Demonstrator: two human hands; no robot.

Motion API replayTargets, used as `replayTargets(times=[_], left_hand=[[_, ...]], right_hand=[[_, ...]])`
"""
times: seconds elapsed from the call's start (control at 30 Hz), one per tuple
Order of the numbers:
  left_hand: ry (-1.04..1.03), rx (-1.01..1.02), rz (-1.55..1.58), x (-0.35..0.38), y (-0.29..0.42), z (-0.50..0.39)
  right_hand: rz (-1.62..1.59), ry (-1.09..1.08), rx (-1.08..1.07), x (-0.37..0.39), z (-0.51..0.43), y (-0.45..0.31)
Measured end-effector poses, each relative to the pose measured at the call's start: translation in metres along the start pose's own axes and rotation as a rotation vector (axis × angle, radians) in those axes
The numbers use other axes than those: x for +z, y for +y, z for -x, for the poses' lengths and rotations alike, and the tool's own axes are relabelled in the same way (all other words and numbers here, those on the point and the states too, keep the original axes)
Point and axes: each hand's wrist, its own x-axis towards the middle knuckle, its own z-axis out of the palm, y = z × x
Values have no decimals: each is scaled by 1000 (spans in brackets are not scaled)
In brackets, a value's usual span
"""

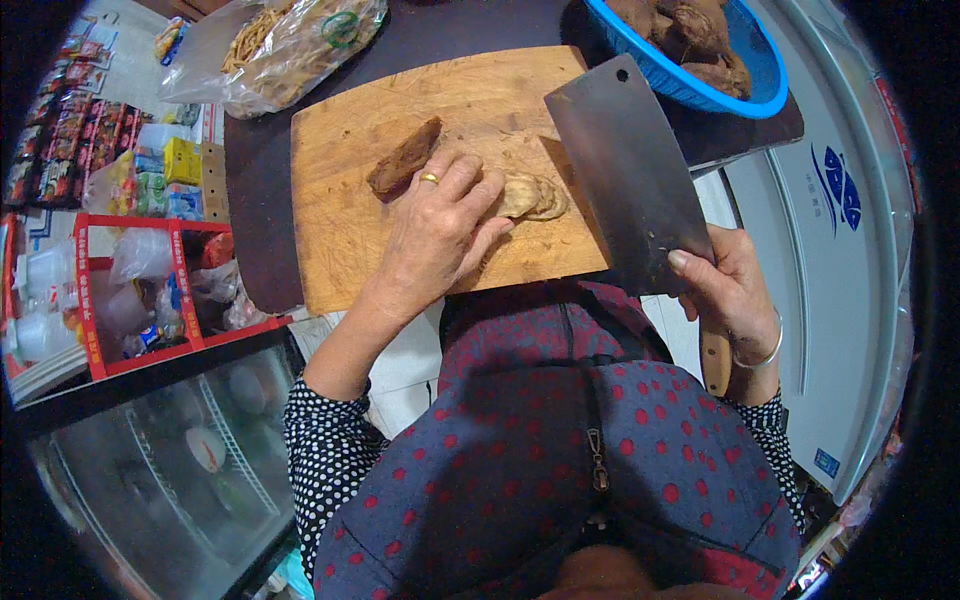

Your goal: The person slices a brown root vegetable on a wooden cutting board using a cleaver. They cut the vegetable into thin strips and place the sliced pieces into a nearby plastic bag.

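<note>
My left hand (450, 214), with a gold ring, rests on the wooden cutting board (337, 247), its fingertips and thumb at a small fanned stack of pale brown-edged slices (536, 196). Whether it grips them cannot be told. Beside its fingers, on the left, lies a dark brown elongated food piece (405, 159). My right hand (720, 277) holds a broad cleaver (626, 165) where the blade meets the wooden handle, thumb on the blade's face. The blade hangs over the board's right edge, broad side up, to the right of the slices.
A blue plastic basket (697, 88) of brown food pieces stands at the back right of the dark table (259, 202). Clear bags (300, 56) with pale strips lie at the back left. Red-framed shelving (180, 285) is at the left, a white appliance (795, 247) at the right.
</note>
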Motion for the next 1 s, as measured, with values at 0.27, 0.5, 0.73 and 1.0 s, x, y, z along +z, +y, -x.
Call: replayTargets(times=[0.27, 0.5, 0.73, 1.0], left_hand=[[74, 9, -18, 17, 2, 13], [-50, 49, -18, 9, -3, 0], [-169, 7, 48, 8, -4, -5], [-50, -78, 211, 9, -1, -2]], right_hand=[[215, -20, -102, -1, -10, -9], [139, -96, -114, 5, -17, -5], [181, -61, -100, 3, -17, -4], [189, -89, -205, 5, -18, -7]])
